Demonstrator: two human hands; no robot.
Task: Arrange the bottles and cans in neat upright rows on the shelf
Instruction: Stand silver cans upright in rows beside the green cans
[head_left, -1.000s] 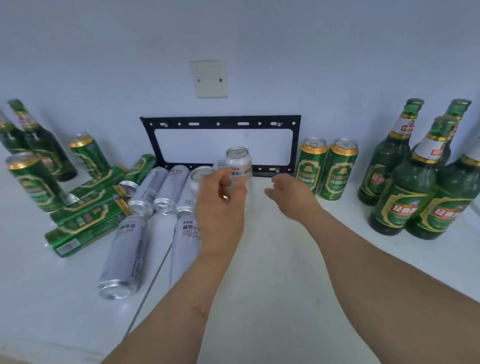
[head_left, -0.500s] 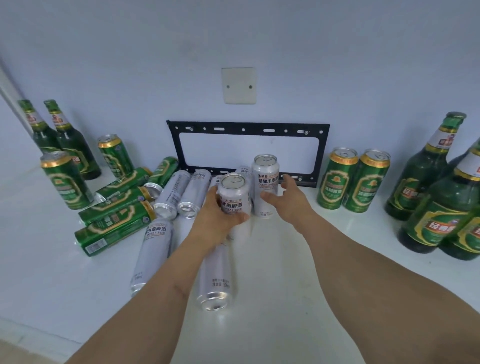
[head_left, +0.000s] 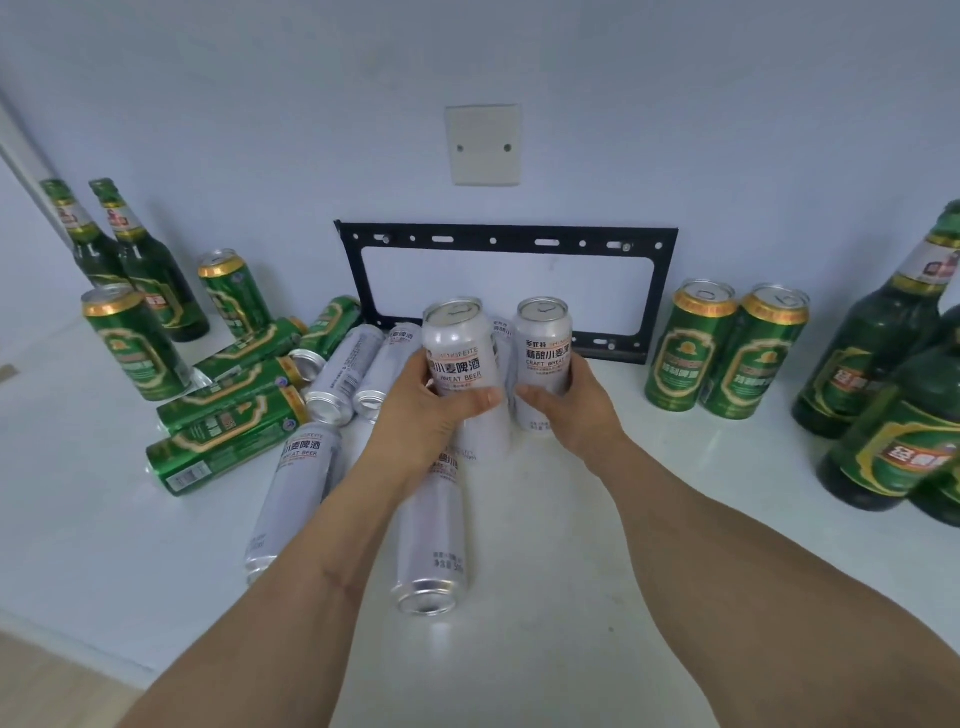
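Near the shelf (head_left: 571, 597) left edge we see 4 green cans (head_left: 228, 410) lying flat. Our left hand (head_left: 426, 415) grips 1 upright white can (head_left: 457, 353); our right hand (head_left: 571, 410) wraps the standing white can (head_left: 543, 348) by the rear edge.

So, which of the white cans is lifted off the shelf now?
The white can in the left hand: that held can is raised in front of the others. The white can beside it stands under the right hand; the rest lie flat.
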